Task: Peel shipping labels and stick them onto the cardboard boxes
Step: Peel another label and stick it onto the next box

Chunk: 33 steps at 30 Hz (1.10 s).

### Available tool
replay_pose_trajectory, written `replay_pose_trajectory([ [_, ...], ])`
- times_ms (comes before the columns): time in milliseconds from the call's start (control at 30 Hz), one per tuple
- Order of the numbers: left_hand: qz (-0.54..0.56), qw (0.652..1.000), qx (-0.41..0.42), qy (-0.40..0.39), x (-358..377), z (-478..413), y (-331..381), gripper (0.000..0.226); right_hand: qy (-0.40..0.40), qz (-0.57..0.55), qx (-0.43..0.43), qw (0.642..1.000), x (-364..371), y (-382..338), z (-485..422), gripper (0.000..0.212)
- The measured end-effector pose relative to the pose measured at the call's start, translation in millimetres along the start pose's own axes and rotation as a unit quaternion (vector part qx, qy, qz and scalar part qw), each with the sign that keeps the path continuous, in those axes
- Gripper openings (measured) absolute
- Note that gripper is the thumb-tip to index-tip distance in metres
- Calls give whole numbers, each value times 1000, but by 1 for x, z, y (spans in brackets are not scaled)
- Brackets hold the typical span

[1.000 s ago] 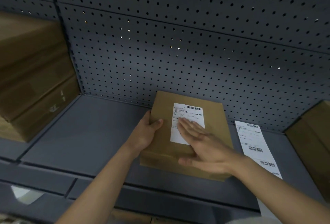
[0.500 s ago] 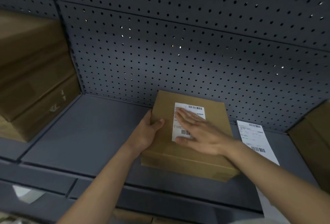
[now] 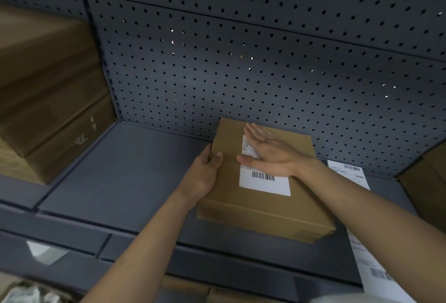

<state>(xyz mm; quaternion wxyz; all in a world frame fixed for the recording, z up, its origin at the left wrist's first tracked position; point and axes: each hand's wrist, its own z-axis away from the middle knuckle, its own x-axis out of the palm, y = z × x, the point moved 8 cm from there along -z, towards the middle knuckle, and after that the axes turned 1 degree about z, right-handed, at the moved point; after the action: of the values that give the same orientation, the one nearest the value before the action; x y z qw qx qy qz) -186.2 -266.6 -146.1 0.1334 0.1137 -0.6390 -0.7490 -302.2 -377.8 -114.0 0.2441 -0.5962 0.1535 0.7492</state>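
A small cardboard box [image 3: 260,208] lies flat on the grey shelf [image 3: 125,177] against the pegboard back. A white shipping label [image 3: 264,183] with a barcode is stuck on its top face. My left hand [image 3: 204,174] grips the box's left edge, thumb on top. My right hand [image 3: 270,150] lies flat with straight fingers on the upper part of the label, fingertips past its far edge. A strip of further labels [image 3: 354,177] lies on the shelf to the right of the box, partly behind my right forearm.
Large stacked cardboard boxes [image 3: 45,100] fill the shelf's left end. Another brown box [image 3: 427,182] stands at the right edge. The perforated grey back panel [image 3: 265,61] rises behind. A lower shelf with crumpled material [image 3: 29,293] shows at bottom left.
My right hand has slid flat along the label from its near end to its far end, uncovering the barcode. The left hand keeps its grip on the box's left edge.
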Motion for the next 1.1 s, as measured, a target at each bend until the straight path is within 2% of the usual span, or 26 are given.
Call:
replay_pose_trajectory([
  [167,-17,1000,2,7,-1,-1,-1,31,-12,13,-62,998,10,-29,24,106],
  [400,-21,1000,3,21,-2,0,0,26,-14,42,-136,990,25,-78,84,108],
  [533,-27,999,6,18,-2,0,0,28,-16,51,-152,987,24,-80,93,97],
  [700,-29,1000,2,13,-2,-2,-2,30,-11,-7,-110,994,20,-50,62,80],
  [900,-17,1000,-9,10,-1,-1,-2,31,3,-39,-47,998,12,-10,19,80],
  [1100,-14,1000,-24,9,1,2,1,32,18,-56,-16,998,3,-2,14,80],
])
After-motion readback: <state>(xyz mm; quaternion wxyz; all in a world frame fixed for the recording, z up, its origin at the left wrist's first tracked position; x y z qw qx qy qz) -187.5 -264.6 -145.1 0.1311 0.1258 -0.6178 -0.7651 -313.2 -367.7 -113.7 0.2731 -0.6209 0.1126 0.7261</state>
